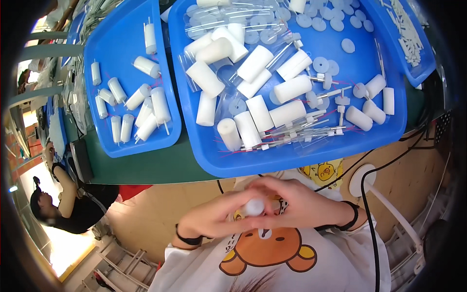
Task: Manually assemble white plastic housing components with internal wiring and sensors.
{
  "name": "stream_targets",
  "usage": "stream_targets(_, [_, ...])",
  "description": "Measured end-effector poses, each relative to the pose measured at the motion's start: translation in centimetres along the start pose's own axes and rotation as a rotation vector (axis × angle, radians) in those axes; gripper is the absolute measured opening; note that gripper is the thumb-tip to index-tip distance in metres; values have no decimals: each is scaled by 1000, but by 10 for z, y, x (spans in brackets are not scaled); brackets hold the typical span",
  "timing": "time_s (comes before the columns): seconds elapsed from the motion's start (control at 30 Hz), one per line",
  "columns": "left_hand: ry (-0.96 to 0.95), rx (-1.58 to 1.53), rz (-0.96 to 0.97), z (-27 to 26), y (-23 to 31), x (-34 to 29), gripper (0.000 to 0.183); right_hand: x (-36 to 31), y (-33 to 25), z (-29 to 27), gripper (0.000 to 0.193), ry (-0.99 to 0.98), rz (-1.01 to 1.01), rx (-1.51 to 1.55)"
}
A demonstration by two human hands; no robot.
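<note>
In front of my chest, just below the table edge, my left hand and my right hand meet with curled fingers. Between them is a small white cylinder, its round end turned up toward me. Both hands close around it; their fingertips touch or overlap, and the cylinder's lower part is hidden. Beyond my hands, a large blue tray bears thick white foam cylinders, clear round discs and thin metal rods with white connectors and red wires.
To the left, a smaller blue tray holds several slim white cylinders with wire ends. Another blue tray at the far right has small white parts. Black cables hang at right. A person in black works at the left.
</note>
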State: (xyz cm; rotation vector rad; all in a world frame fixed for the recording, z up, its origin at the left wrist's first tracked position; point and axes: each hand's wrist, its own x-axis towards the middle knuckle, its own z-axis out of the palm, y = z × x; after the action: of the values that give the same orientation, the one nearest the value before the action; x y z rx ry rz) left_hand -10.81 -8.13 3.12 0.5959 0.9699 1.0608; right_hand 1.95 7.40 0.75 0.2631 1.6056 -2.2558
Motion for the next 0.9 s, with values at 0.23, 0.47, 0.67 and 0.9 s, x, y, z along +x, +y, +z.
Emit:
stream_targets(0.23, [1254,658,517,-25,71,-57,62,-20,-25,1,25,200,-423,-374])
stream_targets(0.47, [1676,1643,309,-34,81,-15,47,-16,-61,-37,23,842,-630,-1032])
stream_targets(0.67, [1152,1539,397,10,74,36,32,-6,-72,-70,27,846,-467,-1337])
stream_targets(0.9, [1036,1518,340,12,68,69,24,1,-77,-70,27,677,-449,-1250])
